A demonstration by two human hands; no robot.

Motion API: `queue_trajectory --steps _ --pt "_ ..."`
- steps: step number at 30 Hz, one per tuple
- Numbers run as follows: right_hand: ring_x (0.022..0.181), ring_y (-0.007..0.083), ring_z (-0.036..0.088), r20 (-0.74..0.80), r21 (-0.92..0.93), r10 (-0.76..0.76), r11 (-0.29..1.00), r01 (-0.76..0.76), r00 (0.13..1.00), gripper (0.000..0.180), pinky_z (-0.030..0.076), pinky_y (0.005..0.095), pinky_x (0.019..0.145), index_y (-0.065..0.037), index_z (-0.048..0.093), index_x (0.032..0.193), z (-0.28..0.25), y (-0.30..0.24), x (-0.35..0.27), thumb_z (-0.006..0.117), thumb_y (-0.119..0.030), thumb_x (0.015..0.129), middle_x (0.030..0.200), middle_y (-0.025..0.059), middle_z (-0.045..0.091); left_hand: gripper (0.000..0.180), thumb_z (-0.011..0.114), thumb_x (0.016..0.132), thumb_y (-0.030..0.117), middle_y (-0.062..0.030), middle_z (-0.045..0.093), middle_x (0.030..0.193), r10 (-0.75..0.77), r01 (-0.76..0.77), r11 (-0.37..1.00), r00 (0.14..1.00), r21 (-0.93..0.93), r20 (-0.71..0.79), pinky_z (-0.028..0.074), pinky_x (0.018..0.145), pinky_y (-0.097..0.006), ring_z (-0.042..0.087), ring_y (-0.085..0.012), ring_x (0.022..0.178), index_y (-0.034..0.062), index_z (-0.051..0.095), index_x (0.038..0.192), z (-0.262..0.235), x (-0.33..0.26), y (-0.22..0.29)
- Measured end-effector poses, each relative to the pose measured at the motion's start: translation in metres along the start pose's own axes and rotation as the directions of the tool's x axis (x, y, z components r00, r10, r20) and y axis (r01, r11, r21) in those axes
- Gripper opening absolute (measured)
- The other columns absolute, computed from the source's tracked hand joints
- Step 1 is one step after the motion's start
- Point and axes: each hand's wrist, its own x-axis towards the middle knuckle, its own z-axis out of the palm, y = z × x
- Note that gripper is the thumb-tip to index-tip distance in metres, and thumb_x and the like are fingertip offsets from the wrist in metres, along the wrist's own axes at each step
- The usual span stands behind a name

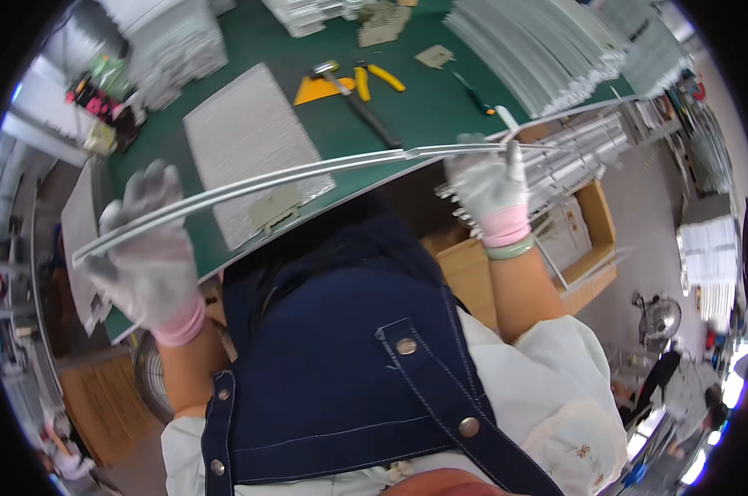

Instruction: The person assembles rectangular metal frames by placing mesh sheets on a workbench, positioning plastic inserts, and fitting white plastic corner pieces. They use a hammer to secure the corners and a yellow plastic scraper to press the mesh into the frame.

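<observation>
A long, thin, silvery metal strip [283, 175] stretches across the front of the workbench, appearing bowed in this fisheye view, with a notch or joint right of its middle. Its left end lies across the palm of my left hand [147, 264], held between thumb and loosely spread fingers. My right hand [485, 190] grips the strip near its right end, thumb on the near side, fingers partly hidden. Both hands wear whitish-grey gloves with pink cuffs. Beyond the strip lie a hammer [362, 107], yellow-handled pliers [362, 83] and a dark-handled screwdriver [473, 93].
The green workbench [258, 33] carries a sheet of bubble wrap [246, 116], a beige flat part [275, 208] and a large stack of pale strips [531, 50]. Below right stand a cardboard box [593, 223] and more metal profiles [585, 153]. A floor fan [659, 318] is farther right.
</observation>
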Motion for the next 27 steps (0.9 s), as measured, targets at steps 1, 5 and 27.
queue_trajectory --steps 1,5,27 --pt "0.106 0.0247 0.059 -0.183 -0.084 -0.088 0.994 0.073 0.979 0.036 0.047 0.0456 0.101 -0.008 0.060 0.113 -0.004 0.002 0.003 0.062 -0.039 0.096 0.110 0.0082 0.063 0.057 0.047 0.100 0.051 -0.0217 0.054 0.136 -0.009 0.051 0.978 0.980 0.204 -0.199 0.039 0.111 -0.053 0.047 -0.0380 0.134 0.0058 0.054 0.134 0.013 -0.010 -0.007" --pt "0.107 0.0262 0.060 -0.108 -0.226 -0.026 0.974 0.001 0.994 0.028 0.048 0.0452 0.100 -0.007 0.060 0.119 0.012 0.037 -0.010 0.062 -0.026 0.098 0.116 0.0078 0.064 0.040 0.050 0.099 0.004 -0.0165 0.061 0.119 -0.125 0.167 0.921 0.982 0.353 -0.139 0.049 0.103 -0.041 0.060 -0.0246 0.113 -0.0018 0.042 0.138 0.018 -0.037 -0.045" --pt "0.106 0.0274 0.064 0.697 -0.712 -0.148 -0.029 0.701 0.702 0.067 0.051 0.0400 0.097 0.004 0.016 0.152 0.072 0.102 -0.050 0.050 -0.011 0.097 0.127 0.0213 0.058 0.045 0.044 0.086 0.006 -0.0031 0.057 0.065 -0.527 0.830 0.320 0.557 0.458 -0.642 0.051 0.053 -0.028 0.058 -0.0117 0.055 -0.0077 0.052 0.128 -0.007 -0.060 0.023"
